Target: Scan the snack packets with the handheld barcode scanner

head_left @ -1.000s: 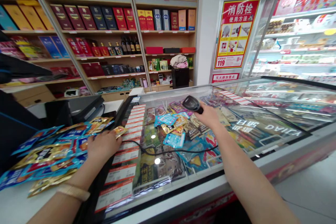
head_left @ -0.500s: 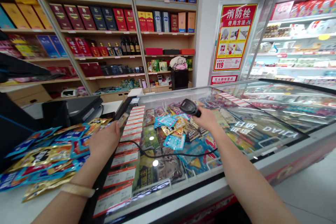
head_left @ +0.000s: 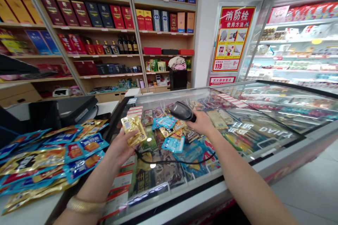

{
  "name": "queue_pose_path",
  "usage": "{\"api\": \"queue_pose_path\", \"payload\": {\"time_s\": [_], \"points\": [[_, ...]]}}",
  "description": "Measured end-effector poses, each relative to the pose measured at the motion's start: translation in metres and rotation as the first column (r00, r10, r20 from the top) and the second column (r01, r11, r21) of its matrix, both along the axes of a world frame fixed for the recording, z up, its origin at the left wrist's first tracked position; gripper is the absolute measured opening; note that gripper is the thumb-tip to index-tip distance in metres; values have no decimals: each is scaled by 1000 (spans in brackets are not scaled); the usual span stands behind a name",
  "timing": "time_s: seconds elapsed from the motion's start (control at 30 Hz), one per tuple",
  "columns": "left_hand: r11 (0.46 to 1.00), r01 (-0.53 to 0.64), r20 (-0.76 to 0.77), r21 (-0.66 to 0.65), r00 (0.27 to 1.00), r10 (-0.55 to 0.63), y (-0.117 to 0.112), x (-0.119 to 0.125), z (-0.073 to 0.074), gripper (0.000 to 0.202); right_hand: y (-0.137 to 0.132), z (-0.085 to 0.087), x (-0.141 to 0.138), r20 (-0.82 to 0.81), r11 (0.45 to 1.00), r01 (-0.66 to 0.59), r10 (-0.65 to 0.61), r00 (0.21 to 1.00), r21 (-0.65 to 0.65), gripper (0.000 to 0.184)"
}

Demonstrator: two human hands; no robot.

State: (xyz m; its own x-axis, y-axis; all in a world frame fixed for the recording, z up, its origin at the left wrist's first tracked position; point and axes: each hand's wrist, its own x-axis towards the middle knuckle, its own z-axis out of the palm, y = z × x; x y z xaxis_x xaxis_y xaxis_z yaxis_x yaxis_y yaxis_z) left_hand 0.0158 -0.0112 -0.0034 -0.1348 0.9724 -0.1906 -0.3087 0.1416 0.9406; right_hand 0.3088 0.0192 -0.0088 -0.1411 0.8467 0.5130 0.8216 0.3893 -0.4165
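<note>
My left hand [head_left: 121,147] grips a gold snack packet [head_left: 133,129], thumb across its face, above the left edge of the glass freezer lid. In my right hand [head_left: 202,123] is a black barcode scanner [head_left: 182,111], its head pointing left towards the packet. The scanner's black cable [head_left: 174,162] curves over the glass. Between my hands, several blue and gold packets [head_left: 173,144] lie loosely on the lid. To the left, a heap of blue and gold snack packets [head_left: 86,163] covers part of the white counter.
The glass-topped freezer [head_left: 239,170] stretches away to the right, with price labels along its left side. Black equipment [head_left: 75,109] stands on the counter [head_left: 112,107]. Shelves with boxes and bottles [head_left: 102,33] line the back wall, beside a red fire-hydrant poster [head_left: 233,38].
My left hand has moved right from the counter edge, and the gold packet has turned face-up into view. The scanner has shifted left and tilted, closer to the packet.
</note>
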Motion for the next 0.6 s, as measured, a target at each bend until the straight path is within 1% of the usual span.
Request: {"api": "queue_pose_path", "payload": {"time_s": [0.07,0.1,0.13,0.2,0.27,0.3,0.33,0.4,0.5,0.6], "points": [[996,-5,-147,88,989,18,-1,2,-13,54,-4,1,-4,-17,994,-104,105,994,15,26],[991,-1,-249,137,968,36,-1,3,-19,55,-6,2,-7,-23,988,-151,152,988,16,26],[983,1,-363,186,929,67,-1,3,-23,53,-8,2,-10,-23,982,-190,191,981,9,25],[962,18,-580,271,801,148,0,4,-28,47,-13,4,-16,-8,968,-252,252,968,-14,23],[948,45,-727,315,654,211,0,4,-28,40,-16,4,-22,12,952,-305,306,952,-35,23],[944,53,-770,325,595,232,0,5,-27,38,-18,4,-24,22,945,-326,327,945,-43,23],[943,59,-798,328,551,243,0,5,-25,37,-19,4,-27,33,938,-342,344,939,-50,23],[944,70,-833,324,494,249,-2,6,-22,36,-21,3,-31,59,933,-356,359,931,-60,21],[945,82,-856,317,454,248,-3,8,-20,34,-24,3,-36,103,934,-351,357,928,-70,17],[944,87,-855,317,458,244,-3,9,-20,33,-25,4,-38,136,932,-353,361,922,-80,17]]}}
